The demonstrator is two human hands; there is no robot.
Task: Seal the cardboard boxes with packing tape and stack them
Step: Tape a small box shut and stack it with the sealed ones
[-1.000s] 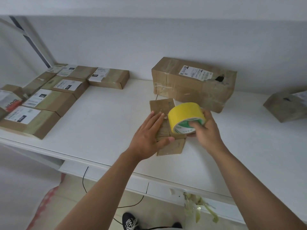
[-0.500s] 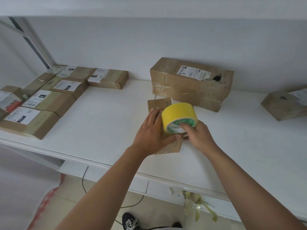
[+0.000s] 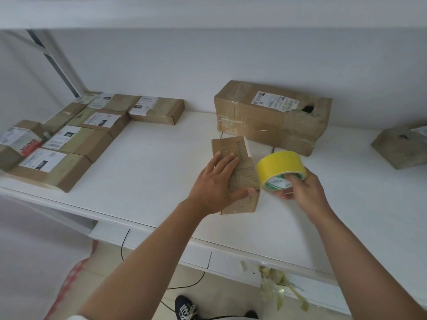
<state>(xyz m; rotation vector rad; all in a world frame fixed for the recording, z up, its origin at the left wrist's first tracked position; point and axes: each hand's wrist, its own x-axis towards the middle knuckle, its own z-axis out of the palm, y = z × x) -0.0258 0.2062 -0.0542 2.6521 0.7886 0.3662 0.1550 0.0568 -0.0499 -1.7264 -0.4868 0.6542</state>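
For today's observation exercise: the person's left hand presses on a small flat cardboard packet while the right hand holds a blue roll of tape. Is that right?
Not quite. The head view shows the roll of tape in the right hand is yellow, not blue. The left hand does press on the small flat cardboard packet.

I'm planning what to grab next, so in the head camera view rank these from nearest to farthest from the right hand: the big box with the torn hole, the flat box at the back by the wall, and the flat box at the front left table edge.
From the right hand:
1. Big torn box, just behind it.
2. Back flat box, far left by the wall.
3. Front-left flat box, at the table's edge.
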